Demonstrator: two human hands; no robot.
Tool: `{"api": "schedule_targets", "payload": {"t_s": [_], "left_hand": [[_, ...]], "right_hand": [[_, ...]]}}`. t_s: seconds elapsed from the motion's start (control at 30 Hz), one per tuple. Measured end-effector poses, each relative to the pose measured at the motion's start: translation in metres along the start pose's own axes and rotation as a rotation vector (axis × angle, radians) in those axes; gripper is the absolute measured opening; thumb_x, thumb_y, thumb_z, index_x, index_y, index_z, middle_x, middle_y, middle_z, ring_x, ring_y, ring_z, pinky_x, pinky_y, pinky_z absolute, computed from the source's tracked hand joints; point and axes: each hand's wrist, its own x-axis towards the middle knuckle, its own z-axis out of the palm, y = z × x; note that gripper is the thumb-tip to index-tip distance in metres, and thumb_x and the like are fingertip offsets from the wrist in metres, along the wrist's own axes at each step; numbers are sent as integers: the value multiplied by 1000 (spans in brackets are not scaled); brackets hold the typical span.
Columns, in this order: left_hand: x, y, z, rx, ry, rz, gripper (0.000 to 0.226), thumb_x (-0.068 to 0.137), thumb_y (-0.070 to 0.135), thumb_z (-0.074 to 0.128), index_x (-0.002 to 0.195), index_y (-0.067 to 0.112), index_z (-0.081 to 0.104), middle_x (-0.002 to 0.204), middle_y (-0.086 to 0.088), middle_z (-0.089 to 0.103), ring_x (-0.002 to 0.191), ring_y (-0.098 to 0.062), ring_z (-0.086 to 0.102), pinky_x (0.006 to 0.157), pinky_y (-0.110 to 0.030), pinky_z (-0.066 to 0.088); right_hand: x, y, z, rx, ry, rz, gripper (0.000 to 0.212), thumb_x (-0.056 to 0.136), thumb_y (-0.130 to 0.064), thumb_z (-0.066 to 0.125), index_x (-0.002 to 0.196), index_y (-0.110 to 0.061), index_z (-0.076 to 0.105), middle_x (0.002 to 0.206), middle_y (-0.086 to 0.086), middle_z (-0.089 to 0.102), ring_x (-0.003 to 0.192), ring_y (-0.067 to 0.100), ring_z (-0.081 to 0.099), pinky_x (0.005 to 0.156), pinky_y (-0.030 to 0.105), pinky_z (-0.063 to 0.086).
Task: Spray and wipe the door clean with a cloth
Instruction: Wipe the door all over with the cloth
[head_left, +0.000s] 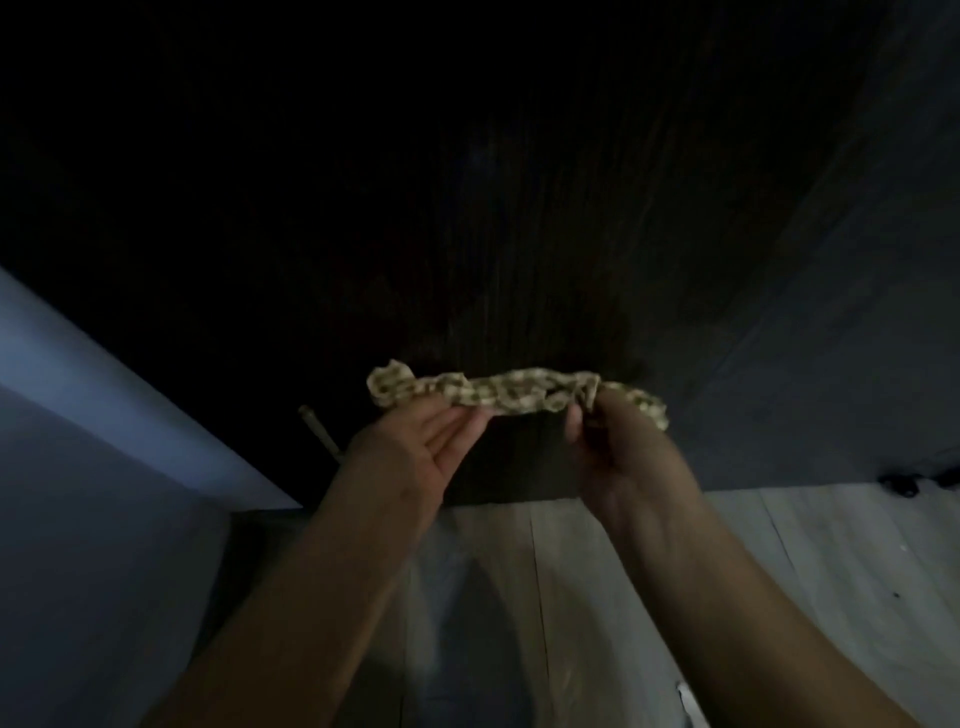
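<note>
We hold the cloth (511, 393) up just in front of the lower part of the dark door (519, 234), bunched into a loose rope that runs left to right between our two hands. The left hand (415, 449) pinches it near its left end with fairly straight fingers (467, 418). The right hand (618, 449) has its fingers curled round the cloth near the right end, with a short tail hanging past it.

The cloth looks thin, soft and light, with no stiffness of its own. It will slump wherever we let go, so for wiping we judge it better to gather it into a pad under one palm than to keep it strung out.

Much is hard to read here. The door is nearly black and we cannot tell whether it is wet or dirty. No spray bottle shows. A thin metal rod (319, 434) at the left of the door may be a handle or a bolt. Beneath us lies the pale plank floor (649, 571).
</note>
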Motion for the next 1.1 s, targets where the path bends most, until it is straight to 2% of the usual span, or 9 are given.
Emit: {"api": "schedule_targets", "payload": {"t_s": [0.13,0.3,0.47,0.6,0.7,0.77,0.87,1.0,1.1], "left_hand": [[-10,12,1,-22,-88,51,28,102,9,33,92,-3,55,80,-16,71,72,-21,71,65,-24,58],[4,-6,0,62,1,41,22,100,10,42,93,0,60,82,-14,70,68,-19,72,61,-24,58],[36,-28,-23,151,124,-84,24,101,7,40,111,-10,55,120,-26,58,93,-28,61,82,-38,46],[49,-46,-25,132,172,-99,33,101,6,39,130,-8,45,132,-27,51,119,-34,52,88,-40,46],[45,-60,-23,36,144,-131,33,101,5,35,132,-5,42,119,-23,55,118,-35,52,90,-41,45],[40,-64,-19,-13,100,-162,29,100,3,33,125,-5,45,107,-23,57,111,-36,55,89,-43,45],[40,-63,-10,-83,62,-177,28,97,0,35,122,-7,46,120,-27,55,98,-34,57,91,-45,46],[35,-57,-7,-256,12,-143,40,94,-1,39,134,-1,40,131,-27,45,116,-41,49,98,-50,41],[34,-58,-12,-271,18,-139,46,95,-2,35,141,-2,30,140,-29,36,131,-45,37,107,-54,34]], "right_hand": [[-28,-22,14,77,-144,-24,10,91,1,56,98,0,62,93,16,67,82,21,67,60,26,60],[-5,-1,-5,-97,-135,-12,14,93,-2,54,106,-1,61,93,14,68,61,15,71,48,21,55],[38,21,-30,-235,18,96,25,98,-5,48,121,3,52,118,22,60,80,26,64,46,27,57],[57,33,-47,-311,86,102,31,96,-6,51,126,1,53,117,22,63,80,24,66,44,26,55],[54,33,-51,-322,51,106,25,95,-8,51,119,-3,57,111,18,67,82,23,67,57,31,59],[48,27,-52,-363,8,101,20,93,-9,49,110,-8,59,109,15,67,88,22,66,70,34,55],[36,18,-53,-500,-55,98,23,93,-14,49,111,-12,62,112,10,68,102,23,62,82,36,48],[26,0,-58,-531,-79,139,29,97,-15,41,117,-7,61,107,11,68,112,26,59,103,41,41],[26,-22,-66,-316,-66,123,32,99,-13,35,122,-4,56,138,20,51,128,34,49,106,42,40]]}}
